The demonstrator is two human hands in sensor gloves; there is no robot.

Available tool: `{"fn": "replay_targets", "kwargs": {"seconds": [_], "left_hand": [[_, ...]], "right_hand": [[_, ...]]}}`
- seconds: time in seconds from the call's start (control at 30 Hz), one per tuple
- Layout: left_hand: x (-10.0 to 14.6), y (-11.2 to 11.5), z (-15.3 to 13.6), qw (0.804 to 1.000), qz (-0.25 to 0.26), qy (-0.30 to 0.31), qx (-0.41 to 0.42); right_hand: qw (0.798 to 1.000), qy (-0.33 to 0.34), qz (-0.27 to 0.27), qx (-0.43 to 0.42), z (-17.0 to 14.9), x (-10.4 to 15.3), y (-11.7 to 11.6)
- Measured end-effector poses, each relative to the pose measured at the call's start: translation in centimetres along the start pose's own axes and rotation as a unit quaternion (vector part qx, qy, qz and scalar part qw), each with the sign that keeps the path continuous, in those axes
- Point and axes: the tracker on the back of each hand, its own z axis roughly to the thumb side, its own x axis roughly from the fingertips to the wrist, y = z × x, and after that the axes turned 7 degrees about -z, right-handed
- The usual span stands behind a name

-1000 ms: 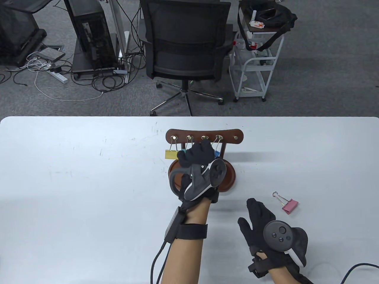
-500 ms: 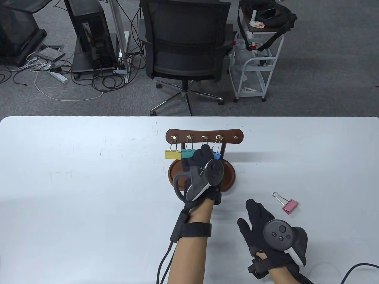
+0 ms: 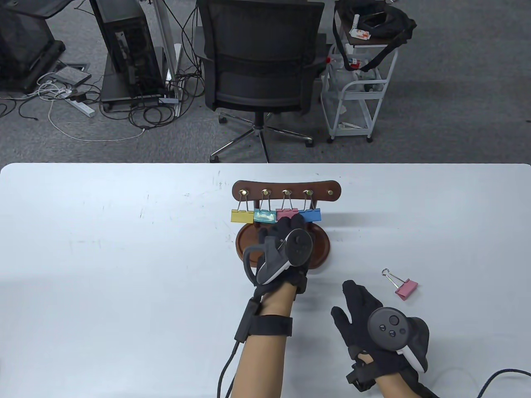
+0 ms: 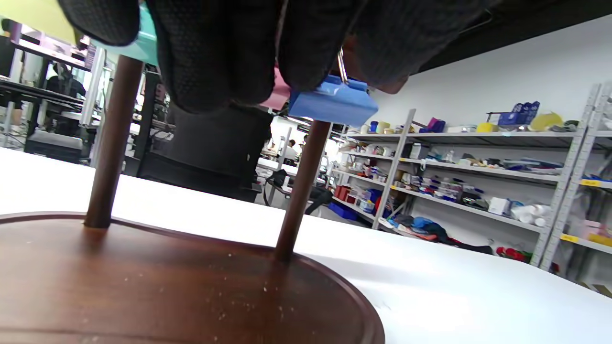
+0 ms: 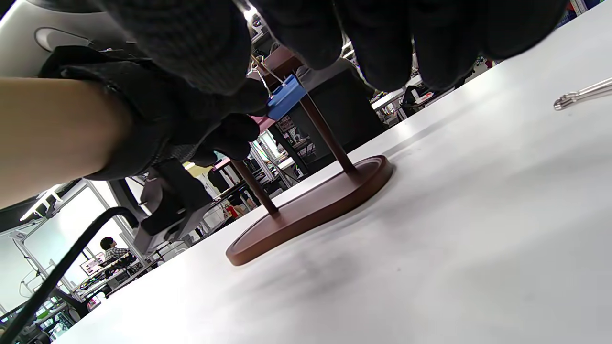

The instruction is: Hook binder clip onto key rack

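Note:
The brown wooden key rack (image 3: pixel 286 188) stands mid-table on its oval base (image 3: pixel 323 251). Yellow (image 3: pixel 241 216), teal (image 3: pixel 264 216), pink (image 3: pixel 285 214) and blue (image 3: pixel 310 214) binder clips hang from its first hooks; the rightmost hook (image 3: pixel 330 193) is bare. My left hand (image 3: pixel 288 227) hovers over the base just below the pink and blue clips, fingers loosely curled and holding nothing. The left wrist view shows its fingertips (image 4: pixel 215 52) next to the blue clip (image 4: pixel 332 102). A loose pink clip (image 3: pixel 405 289) lies on the table to the right. My right hand (image 3: pixel 352 298) rests flat and open near it.
The white table (image 3: pixel 124 269) holds only the rack and the loose clip. An office chair (image 3: pixel 259 58) and a white cart (image 3: pixel 359 87) stand beyond the far edge. Glove cables trail off the near edge by both wrists.
My left hand has drawn back from the hooks toward me, letting go of the pink clip, which now hangs on the third hook. The right hand has barely moved.

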Motion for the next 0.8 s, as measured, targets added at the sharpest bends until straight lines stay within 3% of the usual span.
{"fn": "replay_targets", "kwargs": {"seconds": [0.33,0.8], "left_hand": [[1.2,-0.2,0.2,0.999,-0.034,0.018,0.012],[8.1,-3.3,-0.8,0.996,-0.004,0.07,-0.052]], "right_hand": [[1.0,-0.003,0.004,-0.003,0.0,0.0,-0.1],[1.0,0.001,0.021,0.0,0.1,-0.1,-0.8]]}}
